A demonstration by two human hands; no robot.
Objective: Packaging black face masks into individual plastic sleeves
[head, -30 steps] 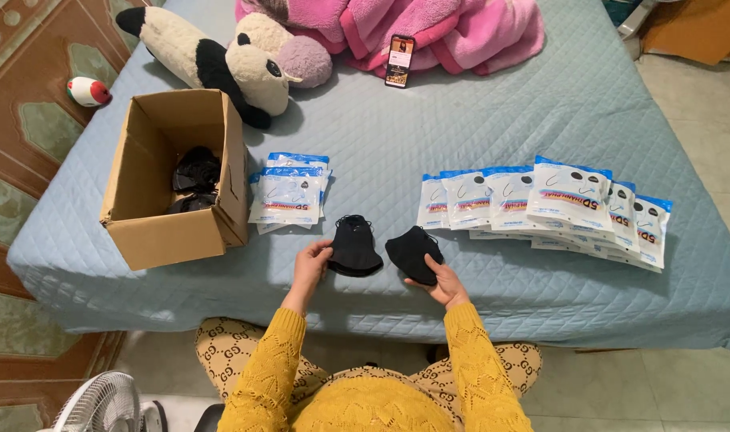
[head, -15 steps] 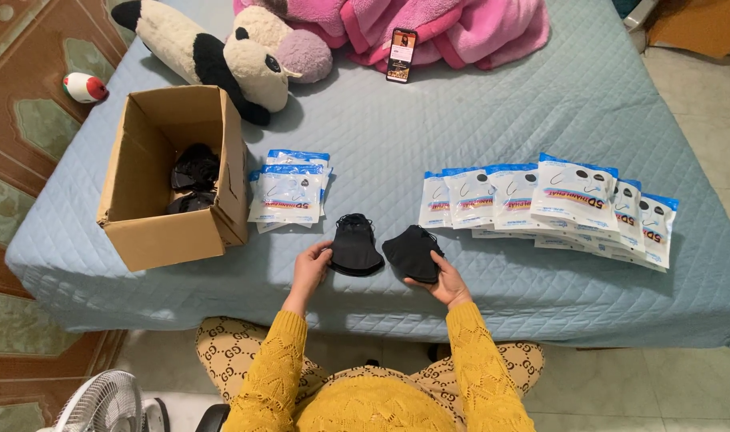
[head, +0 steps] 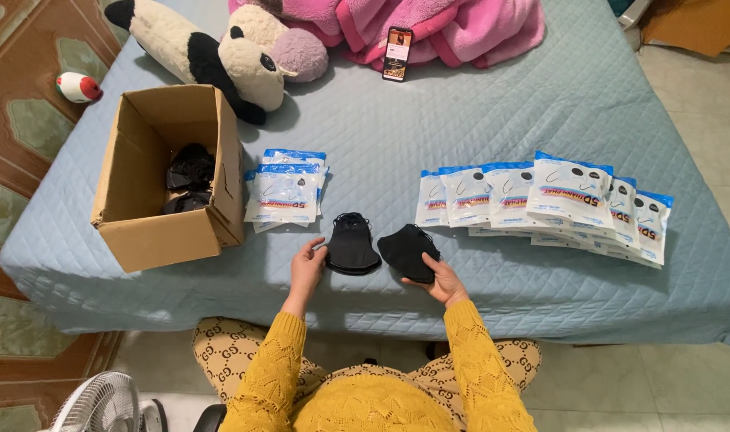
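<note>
Two stacks of black face masks lie on the blue quilted bed in front of me. My left hand [head: 306,268] touches the left edge of the left stack [head: 352,243], fingers around its side. My right hand [head: 443,279] grips the lower right edge of the right stack [head: 409,250]. A row of several white and blue mask packets [head: 545,200] lies to the right, overlapping one another. A smaller pile of the same packets [head: 285,192] sits to the left, beside an open cardboard box [head: 141,232] that holds loose black masks [head: 190,172].
A black and white plush toy [head: 209,52] and pink blankets [head: 461,28] lie at the far side of the bed [head: 541,104], with a phone [head: 398,53] leaning on the blankets. A small red and white toy [head: 78,86] is on the patterned floor. A fan [head: 105,404] stands at bottom left.
Both hands stay on the two mask stacks. The view has shifted slightly; nothing else has visibly moved.
</note>
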